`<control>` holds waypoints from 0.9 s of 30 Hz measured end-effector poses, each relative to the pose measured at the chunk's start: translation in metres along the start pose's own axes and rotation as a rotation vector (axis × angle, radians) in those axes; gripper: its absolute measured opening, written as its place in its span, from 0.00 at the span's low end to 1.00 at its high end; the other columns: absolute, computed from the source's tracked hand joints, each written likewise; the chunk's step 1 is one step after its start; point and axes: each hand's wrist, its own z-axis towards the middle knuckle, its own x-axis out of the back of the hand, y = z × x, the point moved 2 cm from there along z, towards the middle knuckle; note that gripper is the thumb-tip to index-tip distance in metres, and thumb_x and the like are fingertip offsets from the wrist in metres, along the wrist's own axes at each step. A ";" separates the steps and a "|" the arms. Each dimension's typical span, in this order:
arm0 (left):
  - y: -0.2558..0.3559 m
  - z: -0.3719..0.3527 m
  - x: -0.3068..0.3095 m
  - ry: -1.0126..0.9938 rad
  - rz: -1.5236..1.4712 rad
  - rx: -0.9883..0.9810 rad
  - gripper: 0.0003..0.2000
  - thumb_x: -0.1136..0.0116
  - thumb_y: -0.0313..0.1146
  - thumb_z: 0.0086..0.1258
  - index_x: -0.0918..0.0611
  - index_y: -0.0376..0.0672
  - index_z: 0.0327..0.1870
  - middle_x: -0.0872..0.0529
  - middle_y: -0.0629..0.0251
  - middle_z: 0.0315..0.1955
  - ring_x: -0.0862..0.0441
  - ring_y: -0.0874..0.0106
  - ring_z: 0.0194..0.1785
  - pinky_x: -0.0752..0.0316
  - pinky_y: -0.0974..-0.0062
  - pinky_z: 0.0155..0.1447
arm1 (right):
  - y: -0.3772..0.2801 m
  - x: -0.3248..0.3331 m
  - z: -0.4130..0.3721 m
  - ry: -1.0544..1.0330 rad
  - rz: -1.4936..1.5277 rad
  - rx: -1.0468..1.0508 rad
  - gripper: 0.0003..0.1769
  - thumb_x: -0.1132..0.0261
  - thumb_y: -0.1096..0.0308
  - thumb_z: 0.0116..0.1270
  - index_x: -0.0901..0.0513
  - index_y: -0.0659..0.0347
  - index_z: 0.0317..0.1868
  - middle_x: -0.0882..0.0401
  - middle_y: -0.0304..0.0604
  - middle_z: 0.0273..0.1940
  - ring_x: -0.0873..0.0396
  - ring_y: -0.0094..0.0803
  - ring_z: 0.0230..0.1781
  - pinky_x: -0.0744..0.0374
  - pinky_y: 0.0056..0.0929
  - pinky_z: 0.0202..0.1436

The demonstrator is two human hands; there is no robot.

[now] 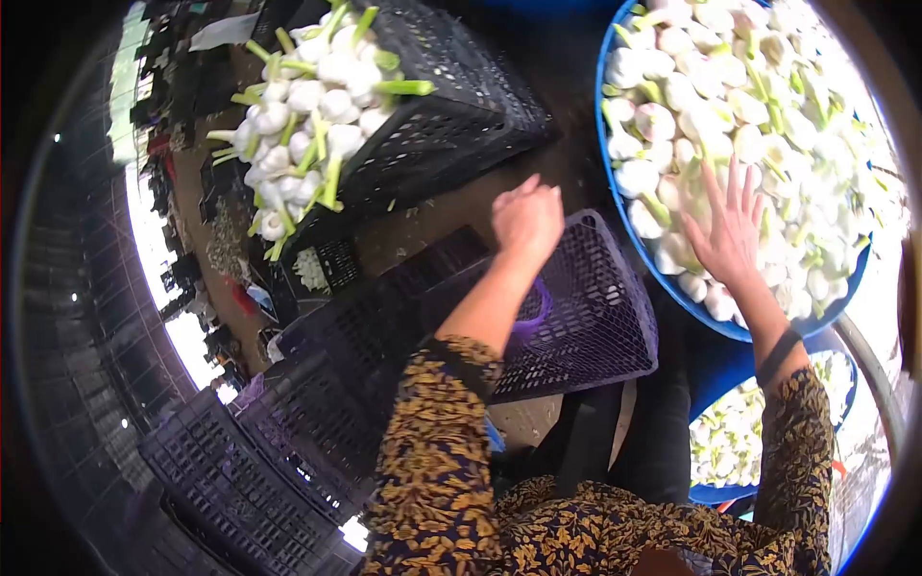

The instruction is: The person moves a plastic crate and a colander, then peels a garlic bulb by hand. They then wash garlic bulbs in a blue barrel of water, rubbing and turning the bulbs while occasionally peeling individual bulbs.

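My right hand (728, 228) is spread over the garlic bulbs (672, 125) that fill a large blue-rimmed tub (609, 144). Its fingers are apart and nothing is held in them. My left hand (528, 219) is closed above a dark purple plastic crate (586, 336), its back towards me. The curled fingers hide whatever may be inside them. A black crate (432, 134) at the upper left is heaped with garlic bulbs (317, 106) with short green stems.
A lower blue tub (709, 492) of garlic stands beside my right arm. More dark crates (317, 413) are lined up at the left. A small crate of garlic (310, 269) sits on the brown floor (403, 235). A curved grey pipe (869, 370) runs at the right.
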 end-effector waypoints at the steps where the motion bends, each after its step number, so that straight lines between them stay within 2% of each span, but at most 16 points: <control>1: 0.013 0.009 0.000 0.084 -0.250 0.130 0.17 0.50 0.43 0.72 0.15 0.42 0.49 0.18 0.55 0.57 0.16 0.53 0.52 0.25 0.58 0.61 | -0.007 -0.012 0.009 -0.027 -0.069 -0.031 0.45 0.37 0.44 0.63 0.43 0.43 0.78 0.60 0.55 0.79 0.61 0.62 0.78 0.50 0.68 0.73; 3: 0.037 0.036 -0.006 -0.004 -0.385 0.317 0.30 0.54 0.50 0.72 0.30 0.36 0.68 0.35 0.43 0.70 0.29 0.47 0.67 0.34 0.59 0.71 | -0.013 -0.031 0.011 -0.061 -0.169 -0.062 0.45 0.40 0.41 0.63 0.43 0.46 0.78 0.60 0.55 0.79 0.62 0.63 0.78 0.49 0.68 0.72; 5: 0.057 0.060 -0.015 -0.036 -0.670 0.510 0.35 0.55 0.55 0.73 0.35 0.34 0.72 0.41 0.40 0.73 0.40 0.48 0.75 0.46 0.59 0.77 | -0.001 -0.047 0.006 -0.021 -0.188 -0.020 0.46 0.43 0.38 0.63 0.43 0.47 0.78 0.61 0.55 0.80 0.63 0.63 0.78 0.48 0.69 0.71; 8: 0.081 0.080 -0.026 -0.153 -0.560 0.517 0.35 0.55 0.54 0.73 0.37 0.35 0.73 0.41 0.47 0.74 0.47 0.55 0.78 0.53 0.53 0.79 | -0.002 -0.046 0.013 -0.162 -0.224 -0.077 0.45 0.42 0.40 0.64 0.42 0.48 0.77 0.63 0.53 0.80 0.63 0.62 0.79 0.48 0.65 0.73; 9: 0.091 0.078 -0.044 0.137 -0.503 0.512 0.28 0.53 0.49 0.74 0.28 0.37 0.66 0.26 0.48 0.65 0.31 0.55 0.70 0.38 0.55 0.72 | -0.007 -0.046 0.019 -0.165 -0.229 -0.083 0.45 0.42 0.40 0.64 0.42 0.48 0.77 0.63 0.53 0.80 0.63 0.62 0.79 0.48 0.65 0.73; 10: 0.083 0.079 -0.068 0.124 -0.512 0.509 0.28 0.53 0.49 0.74 0.28 0.37 0.66 0.26 0.48 0.65 0.31 0.55 0.70 0.38 0.55 0.72 | -0.012 -0.047 0.024 -0.207 -0.202 -0.077 0.45 0.41 0.42 0.65 0.43 0.50 0.77 0.59 0.54 0.79 0.61 0.62 0.78 0.51 0.64 0.74; 11: 0.074 0.081 -0.077 0.125 -0.654 0.560 0.22 0.52 0.45 0.74 0.25 0.39 0.60 0.20 0.49 0.55 0.24 0.55 0.61 0.31 0.56 0.64 | -0.005 -0.047 0.024 -0.259 -0.185 -0.080 0.45 0.40 0.45 0.65 0.44 0.52 0.78 0.55 0.55 0.79 0.59 0.61 0.78 0.54 0.64 0.75; 12: 0.075 0.076 -0.084 0.099 -0.811 0.597 0.17 0.51 0.41 0.74 0.21 0.40 0.54 0.15 0.50 0.46 0.16 0.54 0.51 0.23 0.57 0.56 | 0.008 -0.081 0.016 -0.280 0.152 -0.094 0.46 0.38 0.48 0.65 0.47 0.55 0.78 0.45 0.56 0.76 0.54 0.61 0.76 0.60 0.60 0.77; 13: 0.077 0.071 -0.081 0.348 -0.837 0.499 0.09 0.50 0.34 0.73 0.21 0.41 0.46 0.14 0.55 0.30 0.14 0.57 0.35 0.20 0.60 0.41 | 0.006 -0.080 0.015 -0.375 0.375 -0.148 0.44 0.35 0.50 0.65 0.42 0.58 0.76 0.31 0.52 0.68 0.46 0.54 0.74 0.60 0.62 0.77; 14: 0.083 0.071 -0.083 0.347 -1.316 0.483 0.08 0.51 0.31 0.72 0.21 0.40 0.46 0.14 0.58 0.32 0.15 0.63 0.37 0.20 0.62 0.43 | 0.012 -0.091 0.010 -0.426 0.461 -0.262 0.44 0.36 0.50 0.65 0.41 0.56 0.76 0.26 0.49 0.65 0.41 0.54 0.71 0.60 0.61 0.77; 15: 0.087 0.068 -0.075 0.260 -1.467 0.528 0.06 0.52 0.32 0.74 0.23 0.41 0.40 0.16 0.65 0.33 0.16 0.73 0.37 0.19 0.71 0.40 | 0.013 -0.101 -0.001 -0.418 0.011 0.110 0.42 0.36 0.49 0.64 0.40 0.48 0.76 0.28 0.51 0.65 0.40 0.56 0.71 0.54 0.60 0.76; 16: 0.091 0.067 -0.064 0.282 -1.218 0.449 0.11 0.53 0.37 0.76 0.22 0.38 0.42 0.14 0.58 0.35 0.14 0.65 0.38 0.19 0.64 0.42 | 0.010 -0.090 0.001 -0.084 0.440 -0.085 0.40 0.36 0.48 0.61 0.36 0.37 0.75 0.40 0.53 0.73 0.43 0.59 0.72 0.50 0.69 0.72; 18: 0.092 0.066 -0.046 0.213 -0.709 0.479 0.20 0.56 0.44 0.78 0.23 0.35 0.54 0.15 0.42 0.44 0.18 0.44 0.48 0.25 0.52 0.52 | 0.008 -0.053 -0.017 -0.085 0.088 -0.051 0.41 0.36 0.45 0.58 0.36 0.31 0.74 0.56 0.52 0.79 0.45 0.61 0.73 0.48 0.81 0.64; 24: 0.096 0.070 -0.059 0.213 -0.683 0.524 0.19 0.57 0.41 0.78 0.24 0.35 0.58 0.16 0.40 0.47 0.19 0.44 0.51 0.27 0.54 0.56 | 0.038 -0.072 -0.007 -0.235 0.076 0.038 0.43 0.36 0.41 0.56 0.38 0.31 0.74 0.64 0.48 0.81 0.54 0.60 0.76 0.47 0.87 0.55; 26: 0.099 0.066 -0.054 0.223 -0.697 0.511 0.19 0.57 0.41 0.78 0.24 0.35 0.59 0.16 0.40 0.47 0.19 0.44 0.52 0.27 0.54 0.56 | 0.036 -0.072 -0.009 -0.178 0.154 0.037 0.43 0.35 0.45 0.57 0.37 0.33 0.74 0.60 0.50 0.80 0.59 0.62 0.77 0.50 0.90 0.56; 27: 0.098 0.065 -0.049 0.167 -0.641 0.520 0.19 0.58 0.40 0.78 0.26 0.37 0.61 0.16 0.41 0.48 0.19 0.44 0.51 0.27 0.53 0.55 | 0.028 -0.064 -0.011 -0.286 0.123 0.006 0.42 0.34 0.47 0.57 0.36 0.34 0.74 0.57 0.50 0.79 0.59 0.63 0.77 0.50 0.90 0.58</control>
